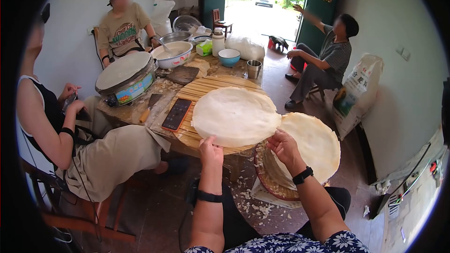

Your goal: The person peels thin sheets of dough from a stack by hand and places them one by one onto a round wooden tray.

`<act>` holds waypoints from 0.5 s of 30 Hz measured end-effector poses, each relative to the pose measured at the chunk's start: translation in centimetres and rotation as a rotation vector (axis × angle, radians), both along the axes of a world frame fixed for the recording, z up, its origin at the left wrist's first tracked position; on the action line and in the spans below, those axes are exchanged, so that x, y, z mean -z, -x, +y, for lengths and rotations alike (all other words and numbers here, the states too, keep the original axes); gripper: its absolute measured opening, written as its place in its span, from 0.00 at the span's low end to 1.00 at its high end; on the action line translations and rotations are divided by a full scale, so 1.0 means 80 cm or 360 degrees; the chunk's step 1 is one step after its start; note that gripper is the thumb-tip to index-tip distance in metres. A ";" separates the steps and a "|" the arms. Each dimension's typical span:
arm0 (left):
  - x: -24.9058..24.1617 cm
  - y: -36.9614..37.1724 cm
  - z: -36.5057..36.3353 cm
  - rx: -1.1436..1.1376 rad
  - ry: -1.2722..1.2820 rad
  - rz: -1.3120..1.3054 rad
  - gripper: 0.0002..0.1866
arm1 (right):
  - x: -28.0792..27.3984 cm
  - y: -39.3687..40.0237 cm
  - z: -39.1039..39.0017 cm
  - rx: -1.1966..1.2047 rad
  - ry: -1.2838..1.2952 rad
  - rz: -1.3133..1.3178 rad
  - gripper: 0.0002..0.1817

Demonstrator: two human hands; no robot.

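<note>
A thin round pale flatbread (234,116) lies over a round slatted mat (187,94) at the table's near corner. My left hand (211,151) pinches its near edge at the lower left. At its right edge, my right hand (282,144) has its fingers closed on the rim. Below and right of that hand, a stack of similar flatbreads (311,147) rests on a round woven tray (275,188). A phone in an orange case (177,114) lies on the mat's left part.
A round griddle (125,77), a knife (150,107), a batter basin (171,54), a blue bowl (229,56) and a metal cup (254,68) stand on the table. People sit left, behind and far right. Crumbs litter the floor; a sack (358,94) leans right.
</note>
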State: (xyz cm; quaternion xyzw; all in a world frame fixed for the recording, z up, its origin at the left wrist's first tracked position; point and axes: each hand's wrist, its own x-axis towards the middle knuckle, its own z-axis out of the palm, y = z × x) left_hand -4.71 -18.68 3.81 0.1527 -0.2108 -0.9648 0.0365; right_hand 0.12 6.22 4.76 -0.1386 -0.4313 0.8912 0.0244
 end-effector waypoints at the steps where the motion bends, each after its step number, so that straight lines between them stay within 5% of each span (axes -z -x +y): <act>1: -0.010 -0.008 -0.005 0.0080 0.0046 -0.0130 0.23 | -0.003 0.002 0.000 0.0022 -0.0012 0.0012 0.18; 5: -0.003 -0.027 -0.051 0.0244 0.0114 -0.0068 0.23 | -0.012 0.008 -0.001 0.0041 -0.0017 0.0030 0.18; 7: -0.015 -0.039 -0.071 0.0021 0.0446 -0.0062 0.28 | -0.013 0.008 -0.002 0.0102 -0.0065 0.0010 0.19; 9: -0.021 -0.029 -0.090 -0.0195 0.1218 0.0045 0.30 | -0.011 0.009 -0.004 0.0120 -0.0083 0.0003 0.19; 11: -0.008 0.003 -0.112 -0.0791 0.2420 0.0107 0.32 | -0.008 0.009 -0.005 0.0142 -0.0109 -0.0005 0.18; 12: -0.009 0.014 -0.123 -0.0793 0.2419 0.0106 0.32 | -0.005 0.009 -0.005 0.0126 -0.0111 0.0008 0.19; 15: -0.017 0.043 -0.146 -0.0685 0.3375 -0.0083 0.42 | -0.002 0.011 -0.013 0.0126 -0.0125 0.0024 0.20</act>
